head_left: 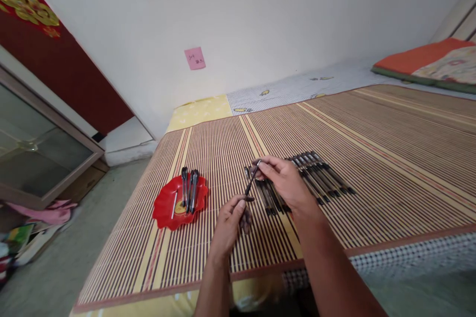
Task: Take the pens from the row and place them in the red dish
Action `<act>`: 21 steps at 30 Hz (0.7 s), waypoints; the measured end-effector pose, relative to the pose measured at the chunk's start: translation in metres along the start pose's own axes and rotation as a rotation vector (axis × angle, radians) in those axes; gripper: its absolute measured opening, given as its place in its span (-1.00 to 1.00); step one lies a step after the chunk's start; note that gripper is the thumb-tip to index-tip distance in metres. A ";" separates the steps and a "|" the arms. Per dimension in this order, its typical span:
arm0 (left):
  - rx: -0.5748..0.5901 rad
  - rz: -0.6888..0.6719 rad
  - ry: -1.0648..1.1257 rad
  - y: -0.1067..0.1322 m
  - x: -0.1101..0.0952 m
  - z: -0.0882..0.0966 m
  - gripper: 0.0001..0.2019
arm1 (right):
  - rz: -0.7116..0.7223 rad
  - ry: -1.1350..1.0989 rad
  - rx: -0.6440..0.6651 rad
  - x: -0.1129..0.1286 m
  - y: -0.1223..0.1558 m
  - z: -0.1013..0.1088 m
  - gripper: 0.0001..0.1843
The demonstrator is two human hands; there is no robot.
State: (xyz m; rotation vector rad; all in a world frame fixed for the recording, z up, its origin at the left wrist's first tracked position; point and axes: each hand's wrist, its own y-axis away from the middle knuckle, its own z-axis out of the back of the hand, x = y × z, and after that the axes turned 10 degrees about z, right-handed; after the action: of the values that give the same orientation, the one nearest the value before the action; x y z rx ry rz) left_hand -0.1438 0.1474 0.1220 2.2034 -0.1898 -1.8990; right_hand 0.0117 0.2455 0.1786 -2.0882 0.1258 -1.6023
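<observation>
A dark pen [251, 182] is held at a slant between my two hands, above the striped mat. My left hand [231, 215] pinches its lower end, its fingertips smudged dark. At the upper end, the fingers of my right hand [277, 176] close on the pen's tip. Just behind and beside my right hand lie several black pens [320, 178] in a row on the mat, some partly hidden by that hand and forearm. To the left is a scalloped red plate [161, 208] with 3 dark pens [190, 190] and a thin white stick [174, 204] on it.
The striped bamboo mat [208, 153] covers a bed against a white wall. A pink note [195, 58] sticks to the wall. Folded orange bedding [420, 59] lies at the far right. On the left, a glass-fronted cabinet [40, 148] stands over a grey floor with pink cloth.
</observation>
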 end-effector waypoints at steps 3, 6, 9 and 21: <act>0.068 0.000 0.074 0.001 -0.001 -0.002 -0.62 | -0.032 -0.014 0.077 -0.004 0.001 -0.003 -0.77; 0.096 -0.012 0.169 0.002 -0.003 -0.003 -0.65 | -0.052 -0.003 0.118 -0.006 0.002 -0.006 -0.79; 0.117 -0.010 0.255 0.003 -0.004 -0.004 -0.67 | -0.075 0.027 0.190 -0.006 0.003 -0.008 -0.81; 0.103 0.004 0.313 0.003 -0.005 -0.004 -0.66 | -0.129 -0.017 0.190 -0.016 0.004 -0.010 -0.73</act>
State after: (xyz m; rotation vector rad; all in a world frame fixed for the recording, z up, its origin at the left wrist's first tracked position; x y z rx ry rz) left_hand -0.1406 0.1461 0.1277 2.5275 -0.2413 -1.5451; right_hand -0.0016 0.2446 0.1647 -1.9966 -0.1641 -1.6021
